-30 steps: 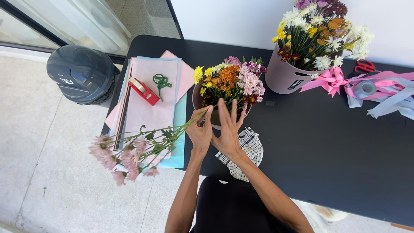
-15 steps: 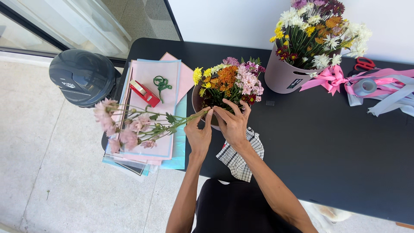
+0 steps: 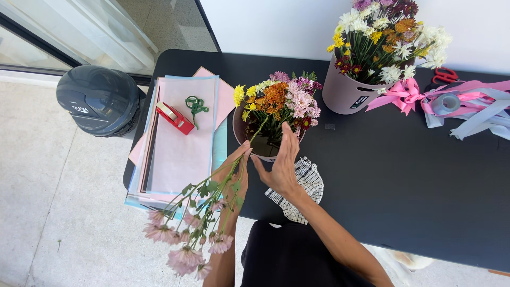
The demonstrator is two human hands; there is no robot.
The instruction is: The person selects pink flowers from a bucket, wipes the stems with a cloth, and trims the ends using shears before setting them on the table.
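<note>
Off the tabletop's (image 3: 404,180) left edge sits a dark domed bin (image 3: 98,100), on the floor, within reach for trimmings I'd guess. Stacked wrapping sheets (image 3: 183,143), pink and pale blue, lie flat at the left edge, pinned by a red tape dispenser (image 3: 174,117) and a green twist of cord (image 3: 196,104).

My left hand (image 3: 234,178): grip closed round the stem of a pink flower spray (image 3: 186,242), blooms hanging down past the near edge, cut end angled up toward the small pot of mixed flowers (image 3: 276,103) near the tabletop's middle.

My right hand (image 3: 281,162): grip wide open, fingers straight, holding nothing, fingertips at the pot's greenery. Checked cloth (image 3: 300,186) lies under the wrist.

Toward the far right corner: larger flower pot (image 3: 353,90), pink ribbons (image 3: 409,95), grey tape roll (image 3: 445,103), red scissors (image 3: 443,76).
</note>
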